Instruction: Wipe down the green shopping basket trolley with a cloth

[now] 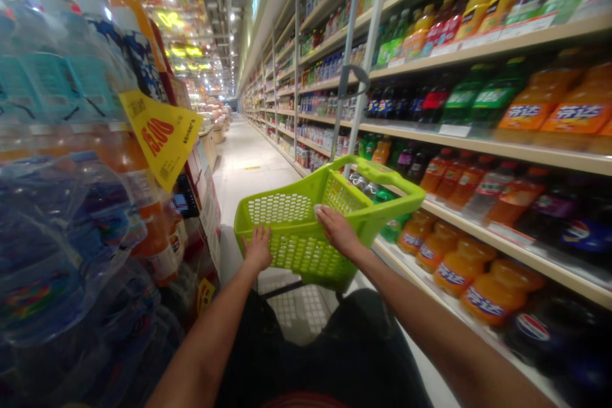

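Observation:
A lime-green plastic shopping cart (299,245) with perforated walls stands crosswise in front of my legs. Its looped handle (399,182) points toward the shelves on the right. My left hand (258,247) lies against the near wall at the cart's left end, fingers spread and touching it. My right hand (336,229) is closed over the near rim around its middle. A small white bit shows at that hand's fingertips; I cannot tell what it is. The part of the cart's inside that shows holds nothing.
Shelves (478,150) of bottled drinks line the right side, close to the cart handle. On the left rise stacked shrink-wrapped bottles (52,229) with a yellow price sign (162,134). A pale tiled aisle (251,153) runs ahead between them.

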Demonstrator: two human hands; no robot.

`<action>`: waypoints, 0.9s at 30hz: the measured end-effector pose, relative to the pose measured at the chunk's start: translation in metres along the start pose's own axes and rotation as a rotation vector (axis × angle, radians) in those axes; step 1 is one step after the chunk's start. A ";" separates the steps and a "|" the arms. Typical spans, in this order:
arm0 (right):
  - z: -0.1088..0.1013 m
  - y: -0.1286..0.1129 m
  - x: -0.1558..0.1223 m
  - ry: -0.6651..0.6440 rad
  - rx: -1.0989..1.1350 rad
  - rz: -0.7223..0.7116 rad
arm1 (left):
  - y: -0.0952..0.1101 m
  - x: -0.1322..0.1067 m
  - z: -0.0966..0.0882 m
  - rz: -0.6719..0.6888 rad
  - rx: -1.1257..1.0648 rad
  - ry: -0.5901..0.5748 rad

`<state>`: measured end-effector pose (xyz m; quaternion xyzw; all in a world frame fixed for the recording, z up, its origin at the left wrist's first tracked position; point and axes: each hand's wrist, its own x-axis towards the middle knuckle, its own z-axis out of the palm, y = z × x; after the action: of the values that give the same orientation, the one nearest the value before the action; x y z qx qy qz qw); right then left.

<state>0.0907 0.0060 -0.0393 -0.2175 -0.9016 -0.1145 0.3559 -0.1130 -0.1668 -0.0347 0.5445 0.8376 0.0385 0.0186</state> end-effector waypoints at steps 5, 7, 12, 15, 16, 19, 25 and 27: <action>-0.030 0.032 -0.005 0.075 -0.081 0.165 | 0.000 0.002 0.003 -0.002 0.000 0.030; -0.034 0.036 -0.009 0.085 -0.128 0.207 | 0.000 0.004 0.006 -0.008 -0.002 0.034; -0.004 0.006 -0.009 0.032 -0.094 0.151 | 0.003 0.003 0.008 -0.008 -0.004 0.037; 0.015 -0.011 -0.003 0.005 -0.046 0.125 | 0.004 0.002 0.005 -0.004 0.005 0.033; 0.016 -0.013 -0.002 -0.012 -0.036 0.116 | 0.003 0.002 0.004 -0.001 0.008 0.032; 0.006 -0.004 -0.002 -0.038 -0.038 0.112 | -0.002 0.003 0.004 0.011 0.011 0.043; -0.012 0.017 -0.014 0.052 -0.102 0.197 | -0.016 0.004 0.014 -0.133 -0.019 0.095; -0.003 0.009 -0.014 0.041 -0.067 0.168 | -0.016 0.003 0.016 -0.131 -0.022 0.089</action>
<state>0.1061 0.0088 -0.0460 -0.3016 -0.8684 -0.1189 0.3752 -0.1278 -0.1696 -0.0517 0.4862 0.8709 0.0703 -0.0102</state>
